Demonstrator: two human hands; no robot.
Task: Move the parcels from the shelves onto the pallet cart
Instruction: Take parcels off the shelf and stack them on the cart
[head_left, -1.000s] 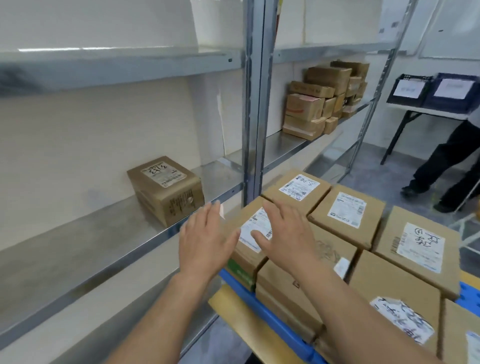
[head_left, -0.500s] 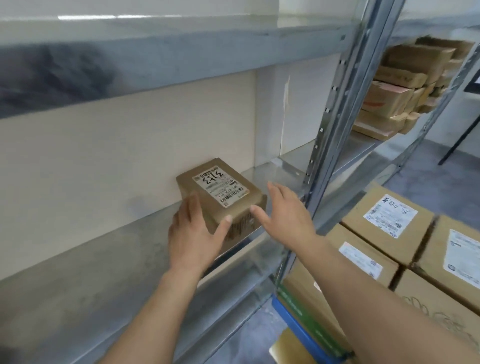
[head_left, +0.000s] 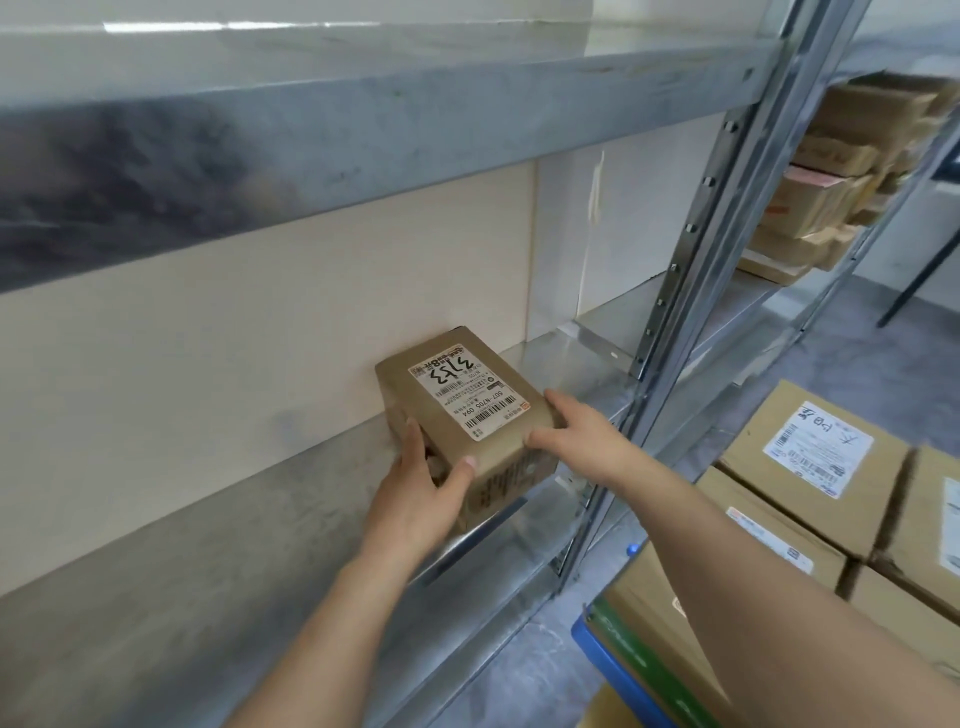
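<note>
Both hands now have a grip on the brown parcel (head_left: 467, 410) on the metal shelf (head_left: 218, 561); before, the right hand (head_left: 582, 441) was not touching it. The left hand (head_left: 415, 499) holds the corner at 7 o'clock, its fingers partly hidden. More boxes (head_left: 800, 467) sit at 3 o'clock, cut off.

Brown labelled parcel (head_left: 462, 410) on metal shelf (head_left: 208, 571) — more parcels (head_left: 810, 483) packed flat on pallet cart (head_left: 618, 670).

Both hands, left (head_left: 415, 499) and right (head_left: 582, 441), grip a labelled parcel (head_left: 467, 410) on the shelf (head_left: 208, 571).
</note>
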